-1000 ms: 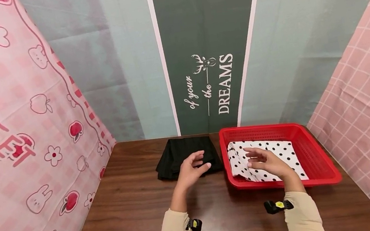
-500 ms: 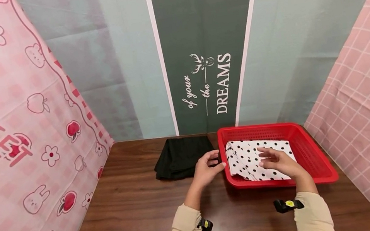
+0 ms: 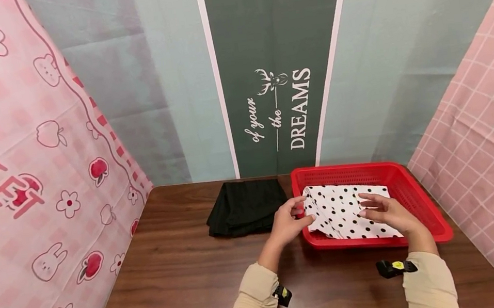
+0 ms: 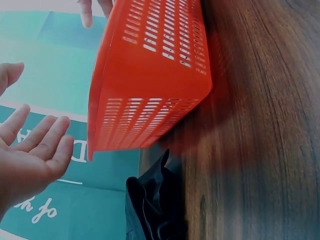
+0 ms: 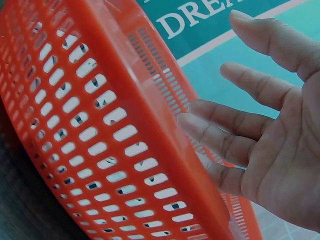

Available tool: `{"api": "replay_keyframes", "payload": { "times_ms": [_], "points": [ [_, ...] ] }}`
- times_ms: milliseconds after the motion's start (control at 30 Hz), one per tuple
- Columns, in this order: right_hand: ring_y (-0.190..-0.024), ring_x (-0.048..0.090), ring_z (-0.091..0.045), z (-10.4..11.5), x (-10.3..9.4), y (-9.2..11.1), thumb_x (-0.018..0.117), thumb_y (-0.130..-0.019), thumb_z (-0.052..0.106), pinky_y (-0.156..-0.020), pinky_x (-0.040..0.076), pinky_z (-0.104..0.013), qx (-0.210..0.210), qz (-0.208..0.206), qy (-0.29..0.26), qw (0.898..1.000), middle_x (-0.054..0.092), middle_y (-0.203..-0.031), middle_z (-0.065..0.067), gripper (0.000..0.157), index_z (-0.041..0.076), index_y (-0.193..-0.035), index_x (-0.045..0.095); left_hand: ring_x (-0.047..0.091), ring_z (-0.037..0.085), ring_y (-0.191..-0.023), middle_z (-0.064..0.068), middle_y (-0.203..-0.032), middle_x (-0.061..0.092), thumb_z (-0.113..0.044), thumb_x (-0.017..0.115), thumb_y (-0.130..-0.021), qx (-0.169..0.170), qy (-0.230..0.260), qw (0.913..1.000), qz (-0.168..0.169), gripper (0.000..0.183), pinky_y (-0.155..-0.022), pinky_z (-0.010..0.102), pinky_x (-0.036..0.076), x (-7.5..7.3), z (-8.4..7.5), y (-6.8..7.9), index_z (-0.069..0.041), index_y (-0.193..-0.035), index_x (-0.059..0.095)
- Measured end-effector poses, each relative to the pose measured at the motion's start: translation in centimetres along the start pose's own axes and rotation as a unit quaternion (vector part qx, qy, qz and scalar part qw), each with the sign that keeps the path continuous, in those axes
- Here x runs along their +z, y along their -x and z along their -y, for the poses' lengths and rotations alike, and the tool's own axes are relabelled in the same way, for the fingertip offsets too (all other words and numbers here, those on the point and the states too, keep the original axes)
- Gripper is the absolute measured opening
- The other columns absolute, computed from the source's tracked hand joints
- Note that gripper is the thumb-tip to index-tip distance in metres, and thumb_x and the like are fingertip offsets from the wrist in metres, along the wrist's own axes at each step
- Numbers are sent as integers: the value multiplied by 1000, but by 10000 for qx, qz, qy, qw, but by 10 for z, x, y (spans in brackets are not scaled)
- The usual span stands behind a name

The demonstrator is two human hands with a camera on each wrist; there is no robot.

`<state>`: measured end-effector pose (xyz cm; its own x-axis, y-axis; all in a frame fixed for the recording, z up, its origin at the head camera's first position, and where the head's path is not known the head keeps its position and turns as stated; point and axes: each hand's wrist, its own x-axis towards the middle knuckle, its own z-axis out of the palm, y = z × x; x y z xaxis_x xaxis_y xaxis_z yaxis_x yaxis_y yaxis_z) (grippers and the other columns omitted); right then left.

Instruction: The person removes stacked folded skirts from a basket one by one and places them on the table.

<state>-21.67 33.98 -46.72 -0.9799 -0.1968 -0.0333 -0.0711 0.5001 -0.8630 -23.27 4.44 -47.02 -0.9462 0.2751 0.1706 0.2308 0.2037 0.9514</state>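
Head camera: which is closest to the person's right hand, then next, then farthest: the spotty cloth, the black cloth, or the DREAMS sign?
1. Spotty cloth, in the red basket, right under the right hand.
2. Black cloth, on the table left of the basket.
3. DREAMS sign, up on the back wall.

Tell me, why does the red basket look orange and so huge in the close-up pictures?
Head view: sharp and evenly lit, the basket is true red, though the walls bend at the edges. Left wrist view: the basket fills the frame, tinted orange, and the table is smeared by blur. Right wrist view: the right hand sits so near the lens that its fingertips look soft.
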Motion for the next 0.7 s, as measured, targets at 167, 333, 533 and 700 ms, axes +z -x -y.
{"api": "replay_keyframes", "payload": {
  "times_ms": [167,333,533,700],
  "points": [
    [-104,57,-26,-1,-10,-1,63,-90,28,-79,50,-41,202,-57,14,9998,45,-129,-31,65,-1,-141,34,58,24,-100,-2,-113,57,-16,74,-79,-48,-125,9999,15,48,-73,25,49,6,-3,-6,-16,-124,59],
    [-97,59,-11,-6,-17,-5,62,-90,26,-82,49,-42,347,-46,-367,9987,42,-130,-33,67,-3,-142,31,57,14,-98,-4,-118,55,-17,74,-79,-184,-190,9996,109,50,-73,23,49,11,-7,-14,-19,-126,58],
    [-103,57,-21,-15,-24,-14,59,-93,25,-85,45,-50,354,74,-595,9976,39,-132,-33,65,-4,-142,29,58,16,-100,3,-125,54,-17,76,-77,-229,-41,9995,227,53,-74,23,49,17,-11,-23,-15,-127,57],
    [-99,58,-11,-17,-32,-20,59,-92,26,-86,44,-51,532,87,-850,9949,36,-135,-32,66,-4,-142,28,58,20,-103,3,-125,54,-18,76,-77,-284,-101,9990,345,52,-73,22,48,23,-9,-29,-14,-125,58]
  ]
}}
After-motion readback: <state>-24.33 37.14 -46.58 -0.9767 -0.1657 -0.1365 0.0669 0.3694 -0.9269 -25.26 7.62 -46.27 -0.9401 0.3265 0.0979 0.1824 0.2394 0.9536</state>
